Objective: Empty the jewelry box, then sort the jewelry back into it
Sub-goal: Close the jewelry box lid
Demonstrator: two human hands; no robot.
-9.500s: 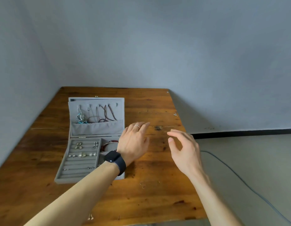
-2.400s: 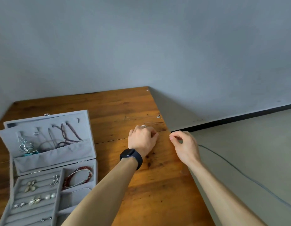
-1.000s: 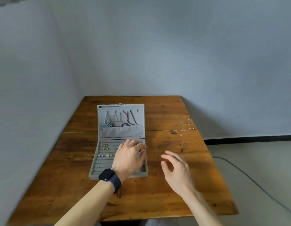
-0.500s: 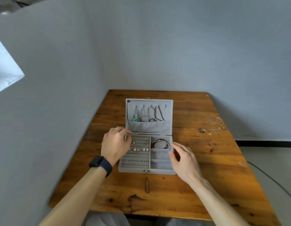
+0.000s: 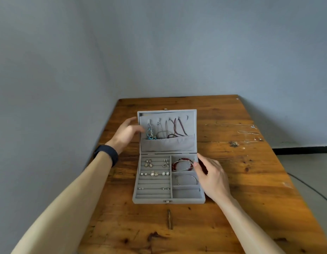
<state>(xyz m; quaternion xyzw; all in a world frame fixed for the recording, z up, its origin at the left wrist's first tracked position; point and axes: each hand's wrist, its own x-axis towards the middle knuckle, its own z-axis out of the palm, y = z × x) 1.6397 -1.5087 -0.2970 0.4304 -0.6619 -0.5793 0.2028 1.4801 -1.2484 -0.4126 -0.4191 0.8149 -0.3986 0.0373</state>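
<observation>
A grey jewelry box [image 5: 151,197] lies open on the wooden table [image 5: 241,180], its lid [image 5: 168,145] tilted back. Necklaces [image 5: 177,128] and a turquoise pendant [image 5: 150,133] hang in the lid. Earrings [image 5: 155,173] sit in the left ring rows, a red bracelet [image 5: 182,165] in the upper right compartment, a thin bangle [image 5: 186,178] below it. My left hand [image 5: 127,133] is at the lid's left edge, fingers spread, slightly blurred. My right hand [image 5: 212,177] rests at the box's right wall, fingertips by the red bracelet.
Thin silver chains and small earrings [image 5: 248,132] lie loose on the table at the far right. A small wooden sliver [image 5: 169,219] lies in front of the box. Walls close off the table's left and back; a cable [image 5: 309,187] runs on the floor to the right.
My left hand has moved from the ring rows up to the lid's left edge. My right hand has stayed at the box's right side. The view has shifted to centre the box.
</observation>
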